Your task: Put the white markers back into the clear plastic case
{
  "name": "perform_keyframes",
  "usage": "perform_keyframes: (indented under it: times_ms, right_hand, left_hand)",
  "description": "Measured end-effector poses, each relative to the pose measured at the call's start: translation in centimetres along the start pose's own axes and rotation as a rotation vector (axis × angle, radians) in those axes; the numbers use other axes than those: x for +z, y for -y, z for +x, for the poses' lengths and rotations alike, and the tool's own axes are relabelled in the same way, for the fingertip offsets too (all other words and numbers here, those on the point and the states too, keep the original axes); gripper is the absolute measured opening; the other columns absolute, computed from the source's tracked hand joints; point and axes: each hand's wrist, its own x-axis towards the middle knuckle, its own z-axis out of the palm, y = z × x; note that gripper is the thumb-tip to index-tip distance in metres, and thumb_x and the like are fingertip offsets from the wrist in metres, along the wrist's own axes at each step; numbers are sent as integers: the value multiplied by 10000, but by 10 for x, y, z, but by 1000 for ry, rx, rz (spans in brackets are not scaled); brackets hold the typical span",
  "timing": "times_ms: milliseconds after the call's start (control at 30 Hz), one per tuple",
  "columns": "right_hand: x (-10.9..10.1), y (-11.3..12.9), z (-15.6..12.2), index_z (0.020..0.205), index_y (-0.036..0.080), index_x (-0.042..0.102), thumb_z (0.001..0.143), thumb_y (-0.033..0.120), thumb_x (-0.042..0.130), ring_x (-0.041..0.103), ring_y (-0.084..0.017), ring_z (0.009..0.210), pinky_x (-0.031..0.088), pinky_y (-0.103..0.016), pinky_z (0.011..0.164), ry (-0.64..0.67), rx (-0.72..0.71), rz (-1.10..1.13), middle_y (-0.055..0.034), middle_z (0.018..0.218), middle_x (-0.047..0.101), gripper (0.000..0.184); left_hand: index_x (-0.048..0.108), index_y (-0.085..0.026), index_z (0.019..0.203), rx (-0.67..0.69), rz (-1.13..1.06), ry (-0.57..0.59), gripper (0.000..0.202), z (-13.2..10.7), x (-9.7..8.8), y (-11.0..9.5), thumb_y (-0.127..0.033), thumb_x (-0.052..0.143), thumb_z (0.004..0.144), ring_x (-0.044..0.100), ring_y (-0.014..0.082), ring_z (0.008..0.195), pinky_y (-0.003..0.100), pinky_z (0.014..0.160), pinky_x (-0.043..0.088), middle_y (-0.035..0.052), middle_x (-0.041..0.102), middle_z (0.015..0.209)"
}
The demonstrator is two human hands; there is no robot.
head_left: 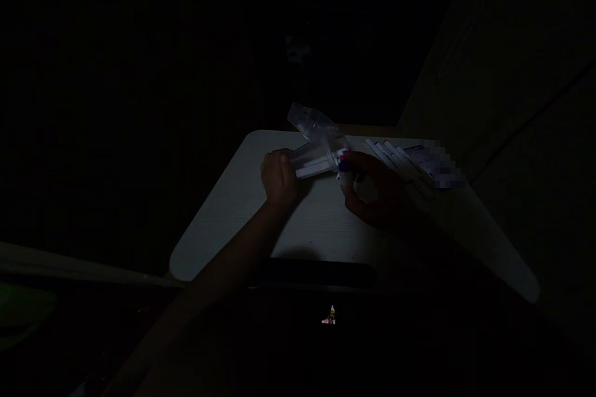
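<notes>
My left hand [278,178] is closed round the left end of a clear plastic marker case [313,160], held tilted above the table. The case's loose transparent flap [310,119] sticks up at the far side. White marker bodies show through its wall. At the case's right end, my right hand [375,189] pinches white markers [345,178] with purple and pink ends between thumb and fingers. How many it grips is too dark to tell, and whether they are partly inside the case is unclear.
A pale folding table [223,217] with rounded corners lies under my hands. Several white markers [382,152] rest at its back right, beside a blurred purplish packet [435,164]. A dark slot [321,273] runs along the front edge. A wall [526,93] rises at right.
</notes>
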Motion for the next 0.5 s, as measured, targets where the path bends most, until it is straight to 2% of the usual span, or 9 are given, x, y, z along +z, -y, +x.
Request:
perform_keyframes:
  times_ms: [100,233,367,500]
  right_hand:
    - [-6,-6,0,1387,313,530,910,227,551,667,-182,865,603,-367,783,-110,20,-7,-41,1109,706,485]
    - [-11,-12,-2,1360,328,559,940,347,588,669,-231,973,614,-412,797,-222,51,-21,-67,1147,684,421]
    - [-15,-15,-2,1405,355,498,929,297,617,672,-196,897,615,-354,703,-356,32,-76,-60,1165,658,493]
    - [-21,-20,-3,1413,360,465,912,342,637,633,-251,1101,617,-392,745,-505,81,-135,-77,1280,545,530]
  left_hand:
    - [647,-171,962,32,0,21,702,0,-1,0,-597,92,1024,590,271,880,451,820,440,155,656,898]
    - [658,-178,955,37,4,29,697,0,-2,0,-609,113,1016,587,285,874,463,809,430,161,654,886]
    - [663,-163,966,52,25,41,717,0,-1,1,-596,95,1023,600,284,890,451,817,431,164,666,899]
    - [649,-174,965,72,38,29,707,0,-1,2,-588,80,1027,598,264,880,427,820,429,141,669,898]
